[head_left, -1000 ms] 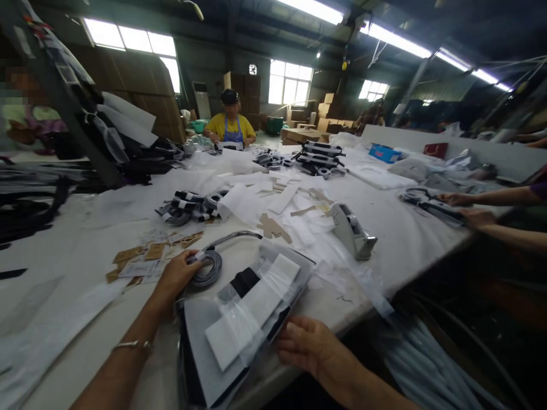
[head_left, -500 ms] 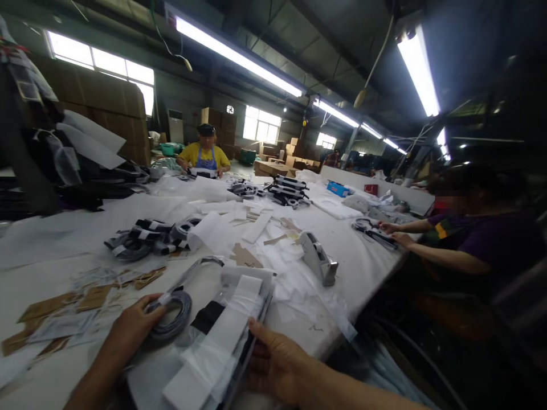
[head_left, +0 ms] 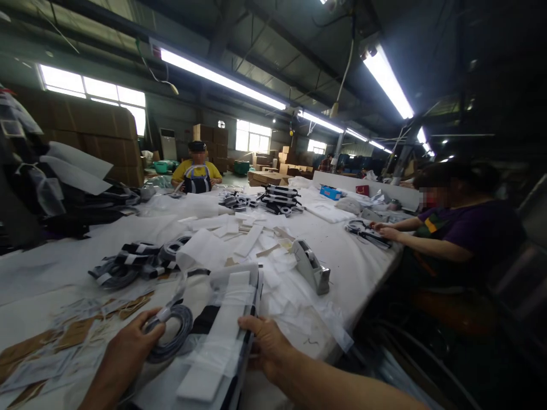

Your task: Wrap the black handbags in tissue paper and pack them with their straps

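My left hand (head_left: 134, 344) pinches the wrapped end of a dark coiled strap (head_left: 184, 330) at the lower left. Just right of the coil lies a flat, dark item in clear plastic (head_left: 252, 336), with a long white foam strip (head_left: 213, 364) on top. My right hand (head_left: 267, 341) grips this package by its right edge, thumb on top and fingers partly hidden beneath. A strap runs up from the coil toward the package's far end.
Banded coils (head_left: 123, 265) lie beyond my left hand, cardboard tags (head_left: 74, 333) nearer. A tape dispenser (head_left: 311, 266) stands right of white sheets (head_left: 273, 285). One person (head_left: 465, 228) works at the right edge, another (head_left: 197, 171) across the table.
The view has shifted, and both hands still hold the coil and package. The person across the table has raised a dark item with light bands.
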The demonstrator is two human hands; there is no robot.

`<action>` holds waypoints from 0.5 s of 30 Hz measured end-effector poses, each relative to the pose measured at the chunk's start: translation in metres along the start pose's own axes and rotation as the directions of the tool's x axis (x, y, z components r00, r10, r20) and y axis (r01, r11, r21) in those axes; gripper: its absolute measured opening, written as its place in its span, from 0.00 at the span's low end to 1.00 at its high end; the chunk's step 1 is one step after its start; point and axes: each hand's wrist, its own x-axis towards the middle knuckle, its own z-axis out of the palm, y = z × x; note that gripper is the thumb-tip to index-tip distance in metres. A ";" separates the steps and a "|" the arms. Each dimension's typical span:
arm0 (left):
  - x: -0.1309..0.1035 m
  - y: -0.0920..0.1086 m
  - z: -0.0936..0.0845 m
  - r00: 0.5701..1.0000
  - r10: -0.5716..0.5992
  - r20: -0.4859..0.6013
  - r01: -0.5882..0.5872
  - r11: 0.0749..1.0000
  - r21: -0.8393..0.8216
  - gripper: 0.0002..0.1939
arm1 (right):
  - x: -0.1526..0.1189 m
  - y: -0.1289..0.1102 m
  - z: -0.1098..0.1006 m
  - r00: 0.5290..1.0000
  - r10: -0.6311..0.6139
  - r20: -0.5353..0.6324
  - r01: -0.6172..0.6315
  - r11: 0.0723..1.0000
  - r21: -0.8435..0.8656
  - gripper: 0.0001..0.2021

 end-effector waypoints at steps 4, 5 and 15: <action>0.009 0.079 -0.011 0.998 0.039 0.047 -0.038 0.999 -0.005 0.25 | -0.009 -0.046 -0.038 0.992 -0.124 0.037 0.119 0.987 0.111 0.16; 0.014 0.107 -0.012 0.996 0.067 0.052 -0.066 0.998 -0.009 0.25 | -0.011 -0.063 -0.052 0.988 -0.152 0.034 0.145 0.978 0.150 0.16; 0.097 0.407 0.098 0.894 0.443 0.069 -0.428 0.890 -0.157 0.19 | 0.006 -0.236 -0.260 0.931 -0.289 -0.224 0.360 0.834 0.419 0.10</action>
